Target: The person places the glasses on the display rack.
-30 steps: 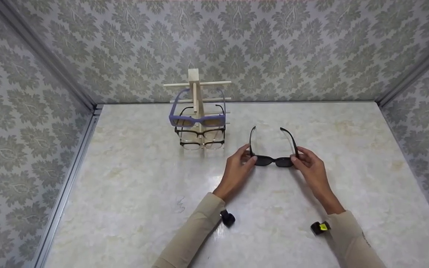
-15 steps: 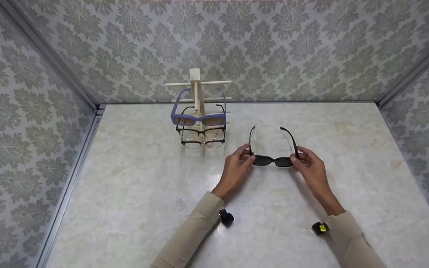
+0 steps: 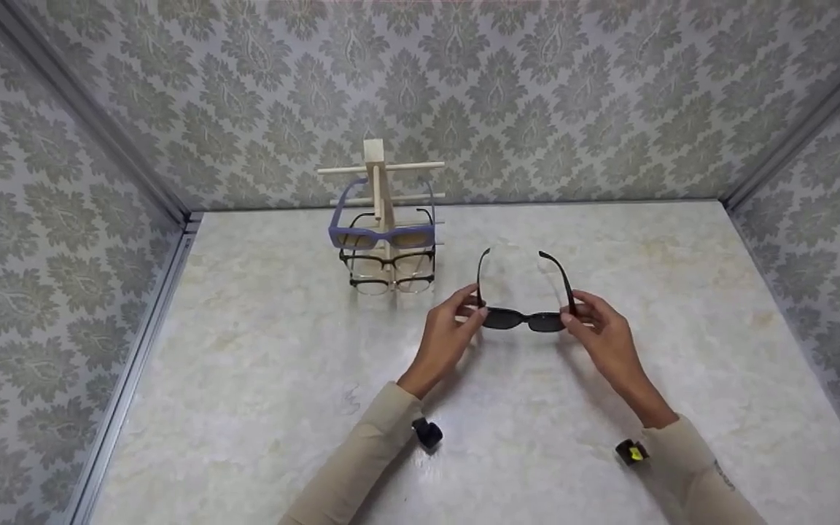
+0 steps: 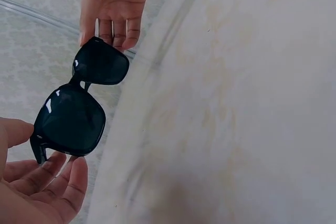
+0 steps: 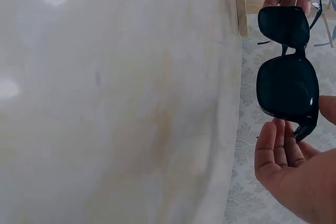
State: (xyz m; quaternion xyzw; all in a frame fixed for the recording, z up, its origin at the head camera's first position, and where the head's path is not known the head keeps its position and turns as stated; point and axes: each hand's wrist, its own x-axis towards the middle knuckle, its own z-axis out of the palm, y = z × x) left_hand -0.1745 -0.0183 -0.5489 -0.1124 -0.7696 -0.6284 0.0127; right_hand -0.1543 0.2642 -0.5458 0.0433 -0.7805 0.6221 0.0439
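Observation:
A pair of black sunglasses [image 3: 504, 319] with dark lenses is held above the table, temples unfolded and pointing away from the person. The left hand [image 3: 443, 335] pinches its left hinge corner between thumb and fingers. At the other corner, the right hand [image 3: 604, 332] grips the frame the same way. Both wrist views show the lenses [image 4: 71, 119] face-on, with a thumb on one side and fingers behind. To the left of the hands stands a wooden eyewear rack [image 3: 375, 151] carrying purple-framed sunglasses [image 3: 383, 238] above two pairs of dark-rimmed clear glasses [image 3: 387, 262].
The rack's upper pegs [image 3: 420, 166] stick out sideways above the purple frame. A marbled white table [image 3: 259, 408] lies under everything, closed in by patterned wall panels [image 3: 507, 95] at the back and sides. Small black wrist cameras [image 3: 429, 434] hang by the sleeves.
Both hands and the sunglasses have shifted slightly left and toward the person in the head view, which has itself moved a little. The grip of both hands stays the same.

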